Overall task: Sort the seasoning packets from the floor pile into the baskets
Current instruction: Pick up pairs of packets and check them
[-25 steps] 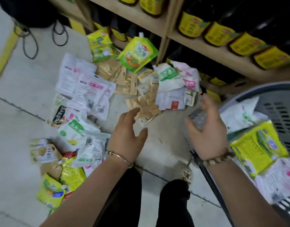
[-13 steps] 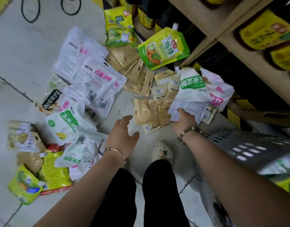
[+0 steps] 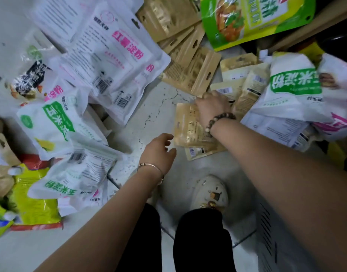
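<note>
Seasoning packets lie spread over the floor. A small tan packet (image 3: 185,130) lies at the near edge of a fan of several tan packets (image 3: 194,61). My right hand (image 3: 211,107) reaches down onto it, fingers curled over its top edge and gripping it. My left hand (image 3: 158,152) hovers just left of that packet, fingers relaxed and holding nothing. White packets with pink lettering (image 3: 117,61) lie at the upper left. White packets with green labels lie at the left (image 3: 51,122) and at the right (image 3: 292,89). The grey basket (image 3: 266,228) shows only as a slotted wall at the lower right.
A large green pouch (image 3: 253,18) leans at the top by the wooden shelf base. Yellow and red packets (image 3: 35,203) lie at the lower left. My shoe (image 3: 209,193) and dark trouser legs are between my arms. Bare cracked floor (image 3: 158,107) shows in the middle.
My view has moved closer to the pile. My right hand went from the basket to the white packets, then left onto the tan packets. My left hand stayed hovering, open.
</note>
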